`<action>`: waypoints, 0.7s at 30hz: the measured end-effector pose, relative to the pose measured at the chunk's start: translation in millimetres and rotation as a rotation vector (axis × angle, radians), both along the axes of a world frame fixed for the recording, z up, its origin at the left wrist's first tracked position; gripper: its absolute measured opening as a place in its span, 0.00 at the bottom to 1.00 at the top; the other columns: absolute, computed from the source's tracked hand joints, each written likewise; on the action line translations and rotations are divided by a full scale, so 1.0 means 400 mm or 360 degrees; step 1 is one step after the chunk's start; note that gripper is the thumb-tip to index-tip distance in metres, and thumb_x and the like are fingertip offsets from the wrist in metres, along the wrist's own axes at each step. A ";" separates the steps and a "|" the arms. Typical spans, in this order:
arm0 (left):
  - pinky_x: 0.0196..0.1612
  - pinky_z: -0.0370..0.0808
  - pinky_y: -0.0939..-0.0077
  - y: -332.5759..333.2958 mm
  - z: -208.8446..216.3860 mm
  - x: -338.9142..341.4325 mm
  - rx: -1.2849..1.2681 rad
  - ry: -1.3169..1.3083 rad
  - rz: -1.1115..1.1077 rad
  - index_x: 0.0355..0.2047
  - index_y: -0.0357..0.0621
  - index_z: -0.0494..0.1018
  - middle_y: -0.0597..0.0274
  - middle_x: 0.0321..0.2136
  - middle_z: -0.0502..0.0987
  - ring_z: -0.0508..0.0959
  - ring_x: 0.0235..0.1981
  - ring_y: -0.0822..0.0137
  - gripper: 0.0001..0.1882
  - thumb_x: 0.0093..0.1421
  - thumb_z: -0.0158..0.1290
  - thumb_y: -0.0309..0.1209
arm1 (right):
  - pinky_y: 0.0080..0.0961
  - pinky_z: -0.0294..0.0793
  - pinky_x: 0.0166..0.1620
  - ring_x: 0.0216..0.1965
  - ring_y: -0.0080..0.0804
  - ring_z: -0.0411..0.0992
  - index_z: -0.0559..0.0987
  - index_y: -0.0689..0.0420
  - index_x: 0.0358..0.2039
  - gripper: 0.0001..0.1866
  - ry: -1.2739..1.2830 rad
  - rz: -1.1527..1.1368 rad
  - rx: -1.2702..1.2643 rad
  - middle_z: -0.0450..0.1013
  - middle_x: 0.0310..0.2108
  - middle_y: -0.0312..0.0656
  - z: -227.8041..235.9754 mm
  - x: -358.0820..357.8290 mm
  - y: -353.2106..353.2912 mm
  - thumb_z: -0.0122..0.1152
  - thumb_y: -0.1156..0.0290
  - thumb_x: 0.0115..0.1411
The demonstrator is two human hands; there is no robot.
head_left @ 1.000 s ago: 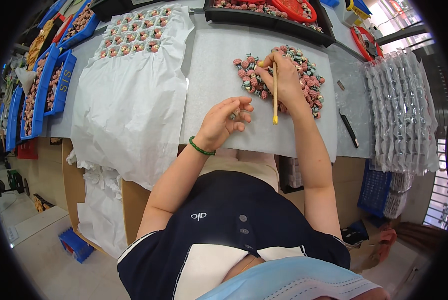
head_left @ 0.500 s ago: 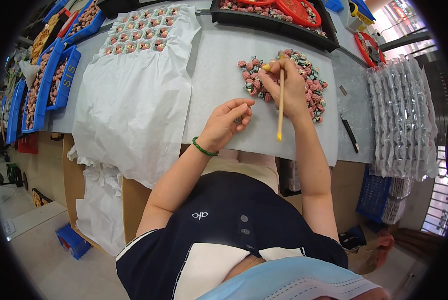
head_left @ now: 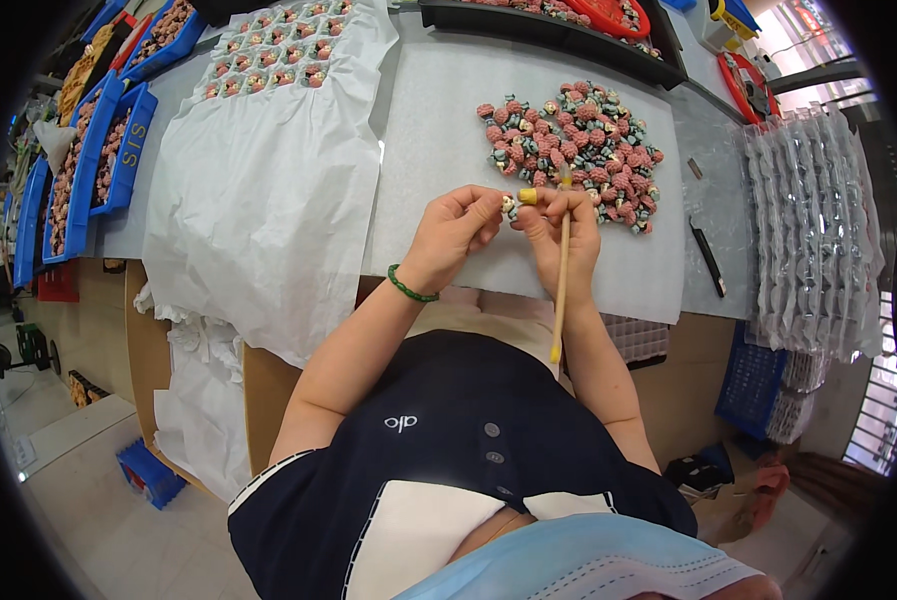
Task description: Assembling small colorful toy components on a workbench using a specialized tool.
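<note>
Hands v. close tog., fingers bent

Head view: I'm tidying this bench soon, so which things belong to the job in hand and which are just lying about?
Apparently in the job:
- small piece, pinched by the left hand
- wooden stick, held in the right hand
- pile of pink-and-grey pieces

Seemingly lying about:
- slim black tool
- blue floor crate

Figurine pile between paper sheet, left, and tray stack, right.
</note>
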State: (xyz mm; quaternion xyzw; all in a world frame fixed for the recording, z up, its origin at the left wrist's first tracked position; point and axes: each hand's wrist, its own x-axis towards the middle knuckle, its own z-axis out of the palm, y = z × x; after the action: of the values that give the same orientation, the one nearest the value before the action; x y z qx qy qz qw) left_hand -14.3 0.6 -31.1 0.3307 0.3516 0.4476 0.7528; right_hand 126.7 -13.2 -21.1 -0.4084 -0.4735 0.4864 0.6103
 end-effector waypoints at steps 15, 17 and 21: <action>0.31 0.62 0.89 0.021 0.019 0.010 -0.0121 -0.0233 -0.0048 0.38 0.41 0.69 0.71 0.29 0.71 0.67 0.29 0.82 0.10 0.58 0.46 0.31 | 0.22 0.72 0.39 0.35 0.32 0.71 0.59 0.58 0.28 0.19 -0.0549 -0.0172 0.0537 0.68 0.36 0.50 -0.039 0.022 0.013 0.60 0.87 0.45; 0.30 0.61 0.88 0.024 0.023 0.012 -0.0148 -0.0245 -0.0047 0.37 0.41 0.69 0.72 0.29 0.71 0.67 0.29 0.82 0.09 0.57 0.47 0.31 | 0.25 0.72 0.40 0.36 0.34 0.71 0.58 0.59 0.29 0.19 -0.0591 -0.0156 0.0508 0.67 0.38 0.52 -0.040 0.026 0.011 0.59 0.87 0.45; 0.30 0.62 0.87 0.028 0.031 0.021 -0.0179 -0.0268 -0.0076 0.39 0.40 0.68 0.71 0.28 0.70 0.67 0.29 0.81 0.11 0.57 0.47 0.30 | 0.23 0.70 0.40 0.36 0.31 0.70 0.59 0.58 0.29 0.19 -0.0539 -0.0171 0.0513 0.68 0.36 0.51 -0.027 0.036 0.011 0.60 0.87 0.45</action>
State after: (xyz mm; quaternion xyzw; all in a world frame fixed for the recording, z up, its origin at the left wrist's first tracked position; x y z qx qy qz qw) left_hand -5.8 11.7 -18.6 0.2574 0.3037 0.4353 0.8075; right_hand 141.2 -8.9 -32.1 -0.4062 -0.6181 0.2959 0.6045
